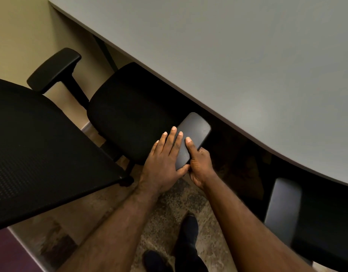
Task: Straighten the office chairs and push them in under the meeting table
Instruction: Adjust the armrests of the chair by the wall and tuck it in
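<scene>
A black office chair has its seat (130,114) partly under the grey meeting table (238,55), its mesh backrest (41,150) looming at the left. Its near armrest (194,134) lies just short of the table edge. My left hand (165,163) rests flat along that armrest's left side with the thumb hooked under its near end. My right hand (200,163) wraps the armrest's near end from the right, thumb on top. The chair's far armrest (55,69) stands clear of the table at upper left.
A second black chair's armrest (283,211) and seat sit at the lower right, tucked by the table edge. Patterned carpet (169,213) shows below with my shoes (187,236) on it. A beige wall runs along the left, and a dark table leg (106,54) stands beneath the tabletop.
</scene>
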The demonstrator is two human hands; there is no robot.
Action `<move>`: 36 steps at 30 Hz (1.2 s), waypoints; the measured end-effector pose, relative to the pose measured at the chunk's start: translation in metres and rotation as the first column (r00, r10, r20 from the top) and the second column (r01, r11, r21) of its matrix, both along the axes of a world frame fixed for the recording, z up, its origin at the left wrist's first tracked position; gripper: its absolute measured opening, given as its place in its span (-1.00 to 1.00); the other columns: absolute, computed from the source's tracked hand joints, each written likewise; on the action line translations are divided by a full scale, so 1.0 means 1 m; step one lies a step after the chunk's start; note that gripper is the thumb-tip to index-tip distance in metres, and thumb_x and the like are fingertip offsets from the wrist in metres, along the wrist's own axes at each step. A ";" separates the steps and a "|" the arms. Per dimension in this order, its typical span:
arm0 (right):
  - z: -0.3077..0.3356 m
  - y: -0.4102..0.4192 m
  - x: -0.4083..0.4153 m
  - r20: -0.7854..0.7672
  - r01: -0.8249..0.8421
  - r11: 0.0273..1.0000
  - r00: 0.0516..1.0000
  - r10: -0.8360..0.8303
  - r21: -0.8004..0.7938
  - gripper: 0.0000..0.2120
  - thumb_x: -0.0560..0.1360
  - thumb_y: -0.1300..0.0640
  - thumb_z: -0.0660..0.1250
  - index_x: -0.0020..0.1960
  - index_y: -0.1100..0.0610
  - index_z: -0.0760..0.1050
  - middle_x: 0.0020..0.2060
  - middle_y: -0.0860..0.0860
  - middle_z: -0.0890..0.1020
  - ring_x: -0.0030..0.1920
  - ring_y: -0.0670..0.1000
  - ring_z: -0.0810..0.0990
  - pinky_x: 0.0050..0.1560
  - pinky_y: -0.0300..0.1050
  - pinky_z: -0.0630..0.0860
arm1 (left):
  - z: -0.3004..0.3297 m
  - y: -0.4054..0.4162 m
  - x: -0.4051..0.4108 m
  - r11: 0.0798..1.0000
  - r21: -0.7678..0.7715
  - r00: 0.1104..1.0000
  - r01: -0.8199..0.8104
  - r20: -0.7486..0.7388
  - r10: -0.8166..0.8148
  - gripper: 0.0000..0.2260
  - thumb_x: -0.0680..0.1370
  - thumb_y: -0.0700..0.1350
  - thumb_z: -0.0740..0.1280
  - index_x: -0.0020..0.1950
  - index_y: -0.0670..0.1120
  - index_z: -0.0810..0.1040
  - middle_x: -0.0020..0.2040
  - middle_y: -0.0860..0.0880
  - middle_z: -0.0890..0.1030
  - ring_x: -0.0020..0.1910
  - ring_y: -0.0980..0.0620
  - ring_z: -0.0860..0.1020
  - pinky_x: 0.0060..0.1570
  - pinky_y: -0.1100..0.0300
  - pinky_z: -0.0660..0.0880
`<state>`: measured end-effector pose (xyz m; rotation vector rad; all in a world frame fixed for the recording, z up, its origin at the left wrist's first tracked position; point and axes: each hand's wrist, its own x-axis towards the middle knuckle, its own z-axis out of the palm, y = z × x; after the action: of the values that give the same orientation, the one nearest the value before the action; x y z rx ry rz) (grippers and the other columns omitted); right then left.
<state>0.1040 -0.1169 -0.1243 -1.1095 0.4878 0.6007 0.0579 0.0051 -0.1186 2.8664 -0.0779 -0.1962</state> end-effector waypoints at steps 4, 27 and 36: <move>-0.029 0.007 -0.007 -0.044 -0.023 0.999 0.999 0.021 -0.046 -0.70 0.56 0.02 0.34 0.14 0.24 0.56 0.11 0.29 0.64 0.16 0.23 0.62 0.26 0.34 0.47 | -0.036 0.013 -0.004 0.999 0.003 0.991 0.044 -0.127 -0.043 -0.19 0.53 0.33 0.08 0.57 0.03 -0.31 0.58 0.01 -0.33 0.56 -0.02 -0.24 0.53 -0.02 -0.07; -0.040 0.002 -0.007 0.034 -0.129 0.870 0.986 0.165 -0.476 -0.49 0.49 0.08 0.46 0.34 0.16 0.36 0.18 0.10 0.58 0.12 0.04 0.58 0.16 0.09 0.58 | -0.060 0.017 -0.010 0.999 0.025 0.986 0.043 -0.164 -0.038 -0.02 0.49 0.34 0.24 0.53 0.01 -0.41 0.55 0.01 -0.40 0.54 -0.06 -0.32 0.47 -0.01 -0.29; 0.051 -0.012 -0.010 0.214 -0.101 0.590 0.872 0.440 -0.801 -0.35 0.50 0.09 0.45 0.49 0.19 0.25 0.42 0.14 0.37 0.41 0.10 0.37 0.41 -0.02 0.34 | 0.037 0.025 -0.025 0.999 -0.017 0.987 0.029 -0.155 -0.032 -0.07 0.52 0.29 0.22 0.51 0.00 -0.43 0.53 0.06 -0.40 0.52 0.05 -0.38 0.45 0.09 -0.39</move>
<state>0.0941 -0.1285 -0.0730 -2.1364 0.1949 0.4050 0.0325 0.0303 -0.0819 2.8257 -0.0925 -0.4221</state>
